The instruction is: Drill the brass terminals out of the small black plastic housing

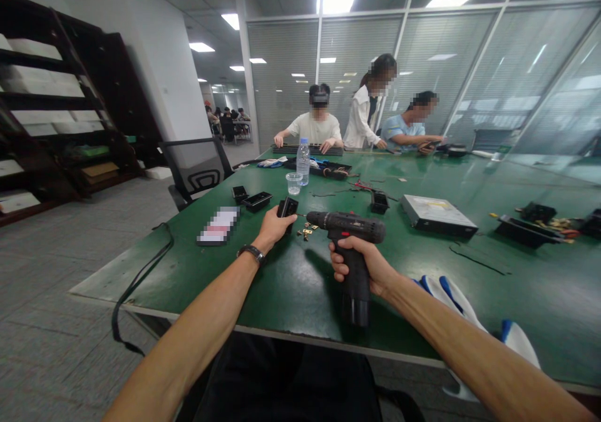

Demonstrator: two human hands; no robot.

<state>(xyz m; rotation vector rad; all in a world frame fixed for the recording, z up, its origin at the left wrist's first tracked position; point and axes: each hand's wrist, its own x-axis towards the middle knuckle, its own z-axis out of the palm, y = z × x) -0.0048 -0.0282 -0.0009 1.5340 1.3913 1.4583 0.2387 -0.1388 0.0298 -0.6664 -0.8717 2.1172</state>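
My left hand [273,226] grips a small black part [287,208] above the green table [291,284]. A black power drill [355,253] is in my right hand [359,262], its fingers wrapped round the handle. The drill lies level, its bit pointing left at the black part; whether the tip touches it I cannot tell. Small brass-coloured pieces [307,230] lie on the table just below the bit. Beyond my left hand sit an open black housing [258,201] and a smaller black piece [239,193].
A phone [218,225] lies at left, near a black strap [141,278]. Farther back stand a cup [294,184] and a bottle [303,162]. A disc drive [439,216], black housings and white-blue gloves [451,297] are at right. Three people are across the table.
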